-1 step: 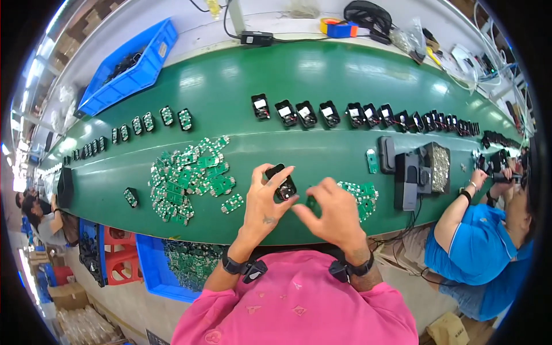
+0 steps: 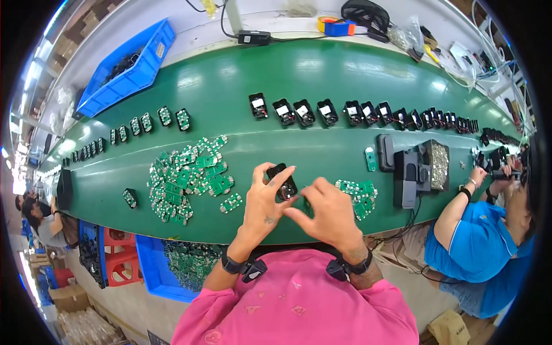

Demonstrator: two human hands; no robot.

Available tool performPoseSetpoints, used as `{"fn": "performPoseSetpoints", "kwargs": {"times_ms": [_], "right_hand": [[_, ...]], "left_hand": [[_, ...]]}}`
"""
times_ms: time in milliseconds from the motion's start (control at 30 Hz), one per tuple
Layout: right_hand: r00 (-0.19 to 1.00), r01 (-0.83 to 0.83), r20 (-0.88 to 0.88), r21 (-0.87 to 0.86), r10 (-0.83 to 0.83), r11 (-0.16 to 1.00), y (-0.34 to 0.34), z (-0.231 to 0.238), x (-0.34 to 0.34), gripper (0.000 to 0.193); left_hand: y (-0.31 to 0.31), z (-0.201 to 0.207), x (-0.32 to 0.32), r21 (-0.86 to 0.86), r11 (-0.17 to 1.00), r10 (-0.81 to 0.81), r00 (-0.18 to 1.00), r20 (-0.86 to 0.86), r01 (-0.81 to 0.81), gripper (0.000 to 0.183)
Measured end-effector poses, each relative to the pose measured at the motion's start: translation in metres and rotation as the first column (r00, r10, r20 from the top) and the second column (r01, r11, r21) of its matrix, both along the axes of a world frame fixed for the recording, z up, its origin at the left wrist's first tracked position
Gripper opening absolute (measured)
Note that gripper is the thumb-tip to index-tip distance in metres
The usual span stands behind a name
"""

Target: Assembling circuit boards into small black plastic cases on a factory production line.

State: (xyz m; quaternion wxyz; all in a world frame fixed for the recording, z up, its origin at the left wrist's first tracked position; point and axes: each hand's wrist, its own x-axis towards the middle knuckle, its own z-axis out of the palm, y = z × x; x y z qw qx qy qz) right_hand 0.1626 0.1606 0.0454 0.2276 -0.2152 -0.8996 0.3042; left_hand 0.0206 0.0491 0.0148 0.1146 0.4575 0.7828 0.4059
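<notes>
My left hand [image 2: 263,204] grips a small black plastic housing [image 2: 283,183], its open side facing up and some inner parts showing at its lower end. Close beside it, my right hand [image 2: 329,211] has its thumb and fingers around a green circuit board [image 2: 307,201], mostly hidden behind the fingers. Left of my hands spreads a heap of green circuit boards [image 2: 187,178], with a single board [image 2: 231,203] lying nearer. A smaller group of boards [image 2: 359,198] lies to the right of my right hand.
Black housings [image 2: 305,113] stand in a row across the far side of the green table [image 2: 276,69]. Board-filled housings [image 2: 165,116] line the left. Right are a grey-black device [image 2: 406,181] and a box of small metal parts [image 2: 438,167]. A co-worker in blue [image 2: 477,238] sits at the right.
My right hand has moved slightly left, bringing the circuit board closer to the housing. The left hand keeps its hold on the housing in nearly the same spot.
</notes>
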Motion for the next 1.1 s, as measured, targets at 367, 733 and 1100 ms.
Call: {"fn": "performPoseSetpoints", "kwargs": {"times_ms": [367, 733, 1100], "right_hand": [[0.999, 0.002, -0.046, -0.102, -0.007, 0.995, 0.003, -0.001, 0.003, 0.011], [0.972, -0.196, -0.227, -0.920, -0.054, 0.339, 0.027, -0.003, 0.042, 0.015], [0.973, -0.229, -0.209, -0.906, 0.092, 0.356, 0.021, -0.006, 0.024, 0.027]], "left_hand": [[-0.014, 0.003, 0.008, 0.180, 0.963, -0.265, 0.830, 0.491, 0.201, 0.035], [-0.017, 0.002, 0.005, 0.288, 0.958, -0.168, 0.806, 0.568, -0.004, 0.012], [-0.011, 0.014, 0.018, 0.318, 0.944, -0.235, 0.862, 0.450, 0.091, 0.007]]}}
